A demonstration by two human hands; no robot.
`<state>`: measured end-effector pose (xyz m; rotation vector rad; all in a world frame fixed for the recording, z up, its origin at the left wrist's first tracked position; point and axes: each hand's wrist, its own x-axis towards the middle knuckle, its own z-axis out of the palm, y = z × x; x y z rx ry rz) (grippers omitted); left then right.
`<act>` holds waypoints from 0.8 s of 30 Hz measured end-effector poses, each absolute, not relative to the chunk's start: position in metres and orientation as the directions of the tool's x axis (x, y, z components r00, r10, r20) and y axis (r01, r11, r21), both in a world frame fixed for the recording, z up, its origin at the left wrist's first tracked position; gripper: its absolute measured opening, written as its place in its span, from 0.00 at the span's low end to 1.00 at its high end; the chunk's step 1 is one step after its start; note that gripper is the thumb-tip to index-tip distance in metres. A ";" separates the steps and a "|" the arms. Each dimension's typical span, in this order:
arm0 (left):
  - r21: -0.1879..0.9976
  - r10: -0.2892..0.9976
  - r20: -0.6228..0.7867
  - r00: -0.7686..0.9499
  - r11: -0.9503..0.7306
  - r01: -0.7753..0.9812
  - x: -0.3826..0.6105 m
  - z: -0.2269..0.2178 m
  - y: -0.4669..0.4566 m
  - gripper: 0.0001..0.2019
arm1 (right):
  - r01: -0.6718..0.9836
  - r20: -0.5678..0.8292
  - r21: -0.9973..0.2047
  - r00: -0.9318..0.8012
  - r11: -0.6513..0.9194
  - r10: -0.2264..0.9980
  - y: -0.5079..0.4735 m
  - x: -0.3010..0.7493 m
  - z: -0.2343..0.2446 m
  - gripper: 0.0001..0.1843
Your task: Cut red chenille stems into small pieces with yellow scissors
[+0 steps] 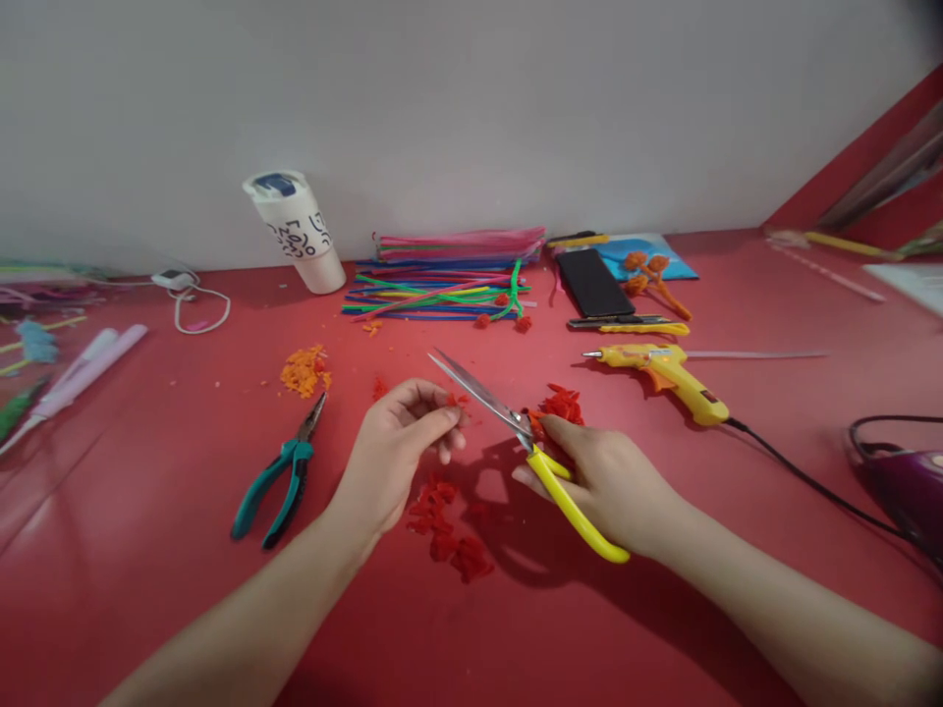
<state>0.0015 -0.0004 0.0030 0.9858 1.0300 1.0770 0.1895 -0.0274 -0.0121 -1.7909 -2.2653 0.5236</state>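
Observation:
My left hand [398, 442] is closed in a pinch, with a small red scrap [458, 401] at its fingertips. Yellow-handled scissors [579, 506] are in my right hand [611, 471], their blades pointing up and left toward the left fingertips. The blades look nearly closed. Beside my right index finger lies a heap of red pieces [564, 403]; whether the finger touches it I cannot tell. More cut red pieces [442, 520] are scattered on the table between my forearms. A pile of orange bits [304, 371] sits beyond my left hand.
Teal pliers [284, 471] lie left of my left arm. A yellow glue gun [667, 373] with a black cord is at right. Pipe cleaners [442, 285], a phone [595, 283], a cutter [640, 328] and a white tumbler [299, 231] stand or lie along the wall.

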 end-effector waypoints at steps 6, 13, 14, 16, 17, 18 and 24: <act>0.917 0.969 -0.191 0.157 0.233 -0.322 -0.001 -0.002 0.003 0.05 | 0.882 -0.009 -0.405 -0.267 0.241 0.964 -0.028 0.192 -0.014 0.16; 0.902 0.972 -0.196 0.129 0.230 -0.364 -0.001 -0.004 0.003 0.02 | 0.927 0.004 -0.276 -0.264 0.255 0.964 -0.029 0.191 -0.015 0.20; 0.903 0.972 -0.193 0.134 0.230 -0.363 0.000 -0.003 0.002 0.03 | 0.932 0.007 -0.249 -0.271 0.264 0.963 -0.030 0.190 -0.016 0.21; 0.904 0.973 -0.185 0.139 0.224 -0.364 0.000 -0.002 0.001 0.03 | 0.937 0.016 -0.203 -0.286 0.283 0.958 -0.031 0.190 -0.017 0.21; 0.904 0.974 -0.179 0.138 0.218 -0.366 0.001 -0.001 0.001 0.03 | 0.939 0.024 -0.186 -0.291 0.290 0.957 -0.032 0.190 -0.017 0.20; 0.905 0.975 -0.174 0.136 0.213 -0.368 0.001 0.000 0.001 0.04 | 0.939 0.033 -0.175 -0.297 0.298 0.954 -0.032 0.190 -0.018 0.20; 0.907 0.985 -0.133 0.107 0.165 -0.388 0.001 0.002 -0.001 0.03 | 0.933 0.104 -0.128 -0.326 0.337 0.940 -0.036 0.188 -0.022 0.20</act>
